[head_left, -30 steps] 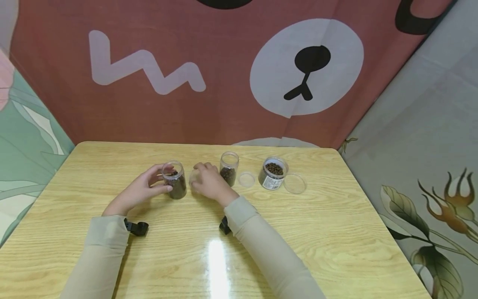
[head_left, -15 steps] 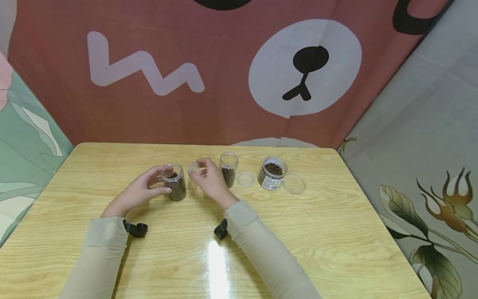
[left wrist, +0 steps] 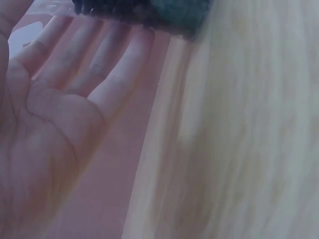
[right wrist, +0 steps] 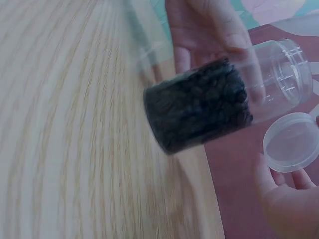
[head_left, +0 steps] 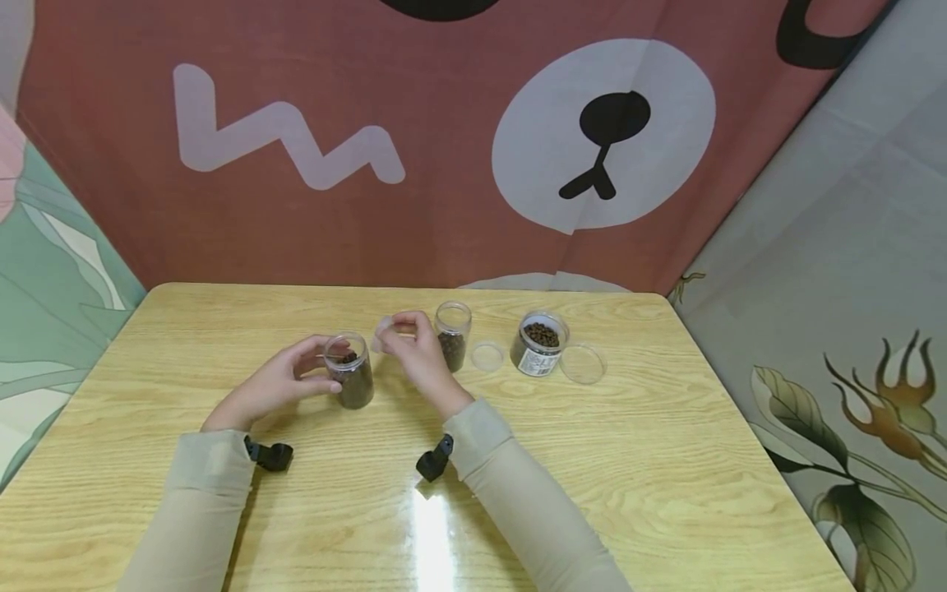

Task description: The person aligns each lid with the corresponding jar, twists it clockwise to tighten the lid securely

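My left hand (head_left: 292,378) grips an open clear jar (head_left: 355,386) partly filled with dark pellets, thumb on the near side and fingers behind. In the right wrist view the jar (right wrist: 199,104) shows its threaded mouth and dark contents. Just right of it, my right hand (head_left: 422,353) pinches a translucent round lid (right wrist: 291,142) between thumb and fingers, apart from the jar's mouth. The left wrist view catches the left palm (left wrist: 50,114) and the jar's lower part (left wrist: 149,12).
Behind the right hand stands a second uncapped jar (head_left: 453,337) of dark pellets, with a lid (head_left: 487,356) beside it. Farther right are a wider labelled jar (head_left: 540,345) of brown pellets and a larger clear lid (head_left: 583,363). A patterned cloth (head_left: 444,222) hangs behind the table (head_left: 592,477).
My right hand has picked the lid up from the table and tilted it up. The left hand has shifted the jar slightly right and nearer.
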The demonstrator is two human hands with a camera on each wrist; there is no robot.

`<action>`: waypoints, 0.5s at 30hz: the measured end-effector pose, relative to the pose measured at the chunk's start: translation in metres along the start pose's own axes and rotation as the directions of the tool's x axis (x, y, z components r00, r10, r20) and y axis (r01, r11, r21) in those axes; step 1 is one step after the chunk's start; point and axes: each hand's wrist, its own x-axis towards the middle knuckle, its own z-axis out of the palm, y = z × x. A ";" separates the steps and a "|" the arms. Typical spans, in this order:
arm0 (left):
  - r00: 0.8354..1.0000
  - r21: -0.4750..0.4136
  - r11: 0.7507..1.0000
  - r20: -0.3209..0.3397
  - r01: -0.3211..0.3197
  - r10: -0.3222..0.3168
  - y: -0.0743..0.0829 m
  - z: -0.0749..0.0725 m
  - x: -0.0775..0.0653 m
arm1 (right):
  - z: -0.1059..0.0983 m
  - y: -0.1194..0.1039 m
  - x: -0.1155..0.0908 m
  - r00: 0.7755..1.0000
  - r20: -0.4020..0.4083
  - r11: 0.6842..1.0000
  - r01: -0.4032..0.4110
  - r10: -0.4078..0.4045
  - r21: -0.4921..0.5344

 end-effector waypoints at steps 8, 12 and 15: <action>0.999 -0.010 0.999 0.019 0.038 -0.038 0.002 0.002 -0.001 | 0.003 -0.005 -0.006 0.998 -0.038 0.993 0.059 -0.055 0.102; 0.999 -0.004 0.999 0.019 0.048 -0.048 0.002 0.004 0.000 | 0.002 -0.009 -0.010 0.992 -0.051 0.988 0.121 -0.116 0.100; 0.998 -0.011 0.999 0.027 0.053 -0.053 0.002 0.005 0.000 | 0.001 -0.011 -0.013 0.986 -0.061 0.979 0.163 -0.157 0.126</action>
